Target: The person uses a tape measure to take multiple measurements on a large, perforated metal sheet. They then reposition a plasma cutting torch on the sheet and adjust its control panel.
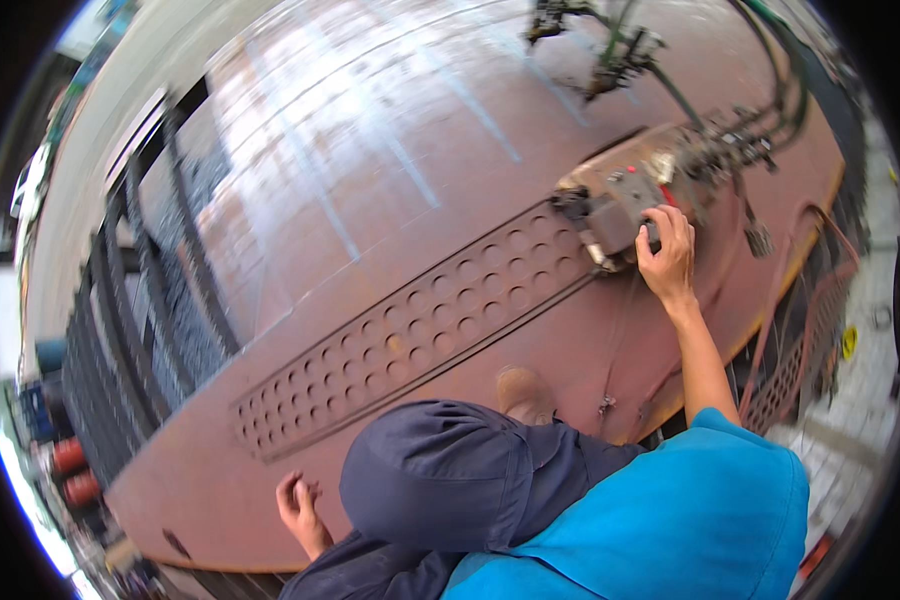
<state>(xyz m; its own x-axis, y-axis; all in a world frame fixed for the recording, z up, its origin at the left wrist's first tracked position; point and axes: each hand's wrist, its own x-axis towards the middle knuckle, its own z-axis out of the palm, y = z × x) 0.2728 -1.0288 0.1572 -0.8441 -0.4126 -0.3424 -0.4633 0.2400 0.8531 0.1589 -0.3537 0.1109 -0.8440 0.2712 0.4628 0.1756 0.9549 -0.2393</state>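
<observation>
Right hand (670, 257): fingers bent in round a dark knob (653, 234) on the machine (625, 196). Panel faces up, so it's easy to reach from a squat, I'd guess. Left hand (303, 512): loosely half-curled beside the knee (425, 475), nothing visible in it, probably out for balance. Machine sits under and just beyond the right hand, where a dimpled track (420, 342) runs back toward the left hand; presumably the track guides it. Hoses (798, 85) arch up past the right hand, likely to stay off the steel plate (370, 285). Shoe (523, 392) between the hands. Dark slats (140, 290) beyond the left hand.
</observation>
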